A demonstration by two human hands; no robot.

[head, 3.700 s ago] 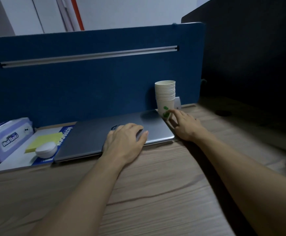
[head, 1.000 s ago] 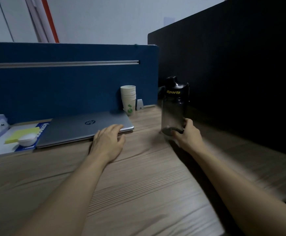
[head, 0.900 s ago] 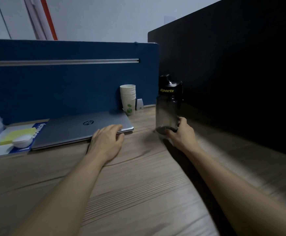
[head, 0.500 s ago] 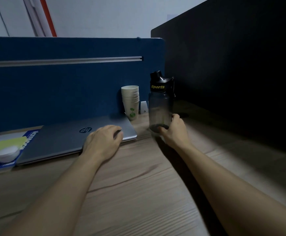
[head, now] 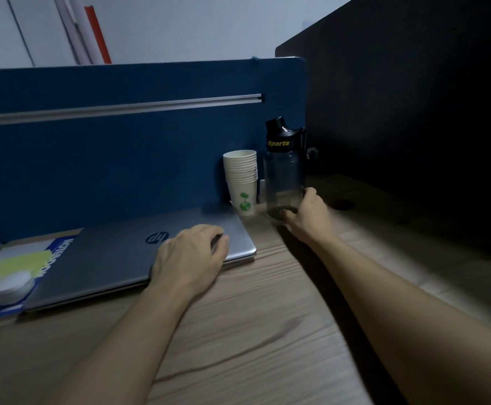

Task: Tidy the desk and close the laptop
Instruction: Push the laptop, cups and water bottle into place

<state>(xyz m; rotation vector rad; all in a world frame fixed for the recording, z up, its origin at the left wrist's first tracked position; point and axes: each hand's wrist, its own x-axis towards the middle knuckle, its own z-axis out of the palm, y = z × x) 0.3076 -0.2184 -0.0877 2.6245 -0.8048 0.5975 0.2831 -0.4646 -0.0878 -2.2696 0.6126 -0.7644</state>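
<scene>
both hands busy: right hand (head: 307,216) grips bottle (head: 284,176), left hand (head: 190,257) presses laptop (head: 115,258).

A blue partition (head: 106,159) and a black panel (head: 413,112) stand behind the desk.

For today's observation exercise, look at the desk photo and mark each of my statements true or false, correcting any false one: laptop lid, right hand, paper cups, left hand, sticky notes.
1. The laptop lid is open. False: it is closed flat.
2. The right hand grips the base of the dark sports bottle. True.
3. The paper cups lie scattered across the desk. False: they stand in one stack, left of the bottle.
4. The left hand rests on the laptop's lid near its front right corner. True.
5. The yellow sticky notes lie right of the bottle. False: they lie at the far left, on a notebook.
</scene>
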